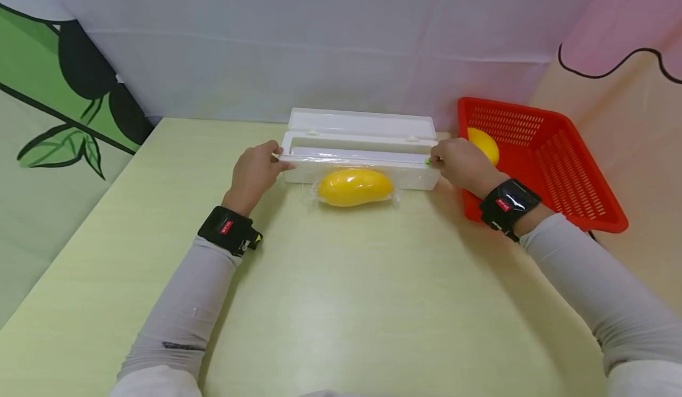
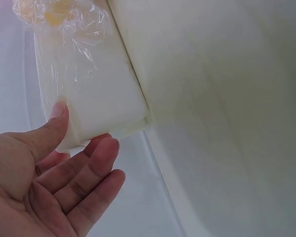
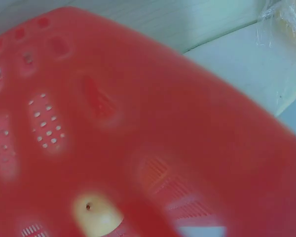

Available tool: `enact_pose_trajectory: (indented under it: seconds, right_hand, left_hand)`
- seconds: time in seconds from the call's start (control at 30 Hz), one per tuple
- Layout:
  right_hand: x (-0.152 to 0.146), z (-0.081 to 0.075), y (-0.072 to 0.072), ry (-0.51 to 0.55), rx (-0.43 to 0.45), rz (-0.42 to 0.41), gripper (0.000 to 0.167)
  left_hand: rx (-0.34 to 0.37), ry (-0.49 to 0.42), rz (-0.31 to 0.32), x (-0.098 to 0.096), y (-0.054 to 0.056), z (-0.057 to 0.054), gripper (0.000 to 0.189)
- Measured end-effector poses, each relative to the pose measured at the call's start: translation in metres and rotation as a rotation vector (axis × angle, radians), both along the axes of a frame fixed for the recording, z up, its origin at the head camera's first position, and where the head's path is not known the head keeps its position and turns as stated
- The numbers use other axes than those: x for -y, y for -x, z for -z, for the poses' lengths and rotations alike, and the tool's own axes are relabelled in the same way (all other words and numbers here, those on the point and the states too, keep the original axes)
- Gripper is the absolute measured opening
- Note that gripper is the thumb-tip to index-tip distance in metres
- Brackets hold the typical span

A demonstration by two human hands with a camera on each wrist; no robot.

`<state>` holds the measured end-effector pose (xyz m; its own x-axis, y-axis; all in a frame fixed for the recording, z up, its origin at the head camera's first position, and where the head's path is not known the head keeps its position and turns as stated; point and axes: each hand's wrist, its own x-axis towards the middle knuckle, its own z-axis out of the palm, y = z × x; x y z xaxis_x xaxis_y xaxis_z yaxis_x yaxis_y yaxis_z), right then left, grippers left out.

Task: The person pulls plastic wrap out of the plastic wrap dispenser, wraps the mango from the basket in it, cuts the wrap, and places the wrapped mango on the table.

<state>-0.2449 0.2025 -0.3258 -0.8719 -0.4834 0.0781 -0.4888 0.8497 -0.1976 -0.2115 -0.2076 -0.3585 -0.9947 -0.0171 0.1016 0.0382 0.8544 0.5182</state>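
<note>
A white cling film dispenser [image 1: 362,175] lies on the table with its lid [image 1: 362,123] raised at the back. Clear film runs over its front edge down to a yellow mango [image 1: 355,187], which is wrapped in film and rests against the front of the box. My left hand [image 1: 256,172] grips the box's left end, thumb on the film-covered front and fingers around the end, as the left wrist view shows. At the right end, my right hand [image 1: 466,163] pinches a small green slide cutter [image 1: 428,161] on the edge; its fingertips partly cover it.
To the right stands a red plastic basket [image 1: 597,166] with a yellow fruit [image 1: 483,145] inside, close beside my right wrist. Its blurred wall fills most of the right wrist view. A pale curtain [image 1: 319,48] hangs behind the wooden table [image 1: 341,290].
</note>
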Motion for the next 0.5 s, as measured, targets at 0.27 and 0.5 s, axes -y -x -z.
enact_pose_trajectory:
  seconds: [0.27, 0.5]
  right_hand:
    - [-0.0028, 0.0011, 0.0010, 0.005, -0.006, -0.001, 0.018]
    - [-0.0056, -0.0024, 0.0022, -0.044, 0.016, 0.033, 0.018]
  left_hand:
    - [0.025, -0.014, 0.000, 0.0008, 0.0005, -0.0002, 0.039]
    - [0.041, -0.023, 0.004, 0.0010, 0.0011, -0.0013, 0.040]
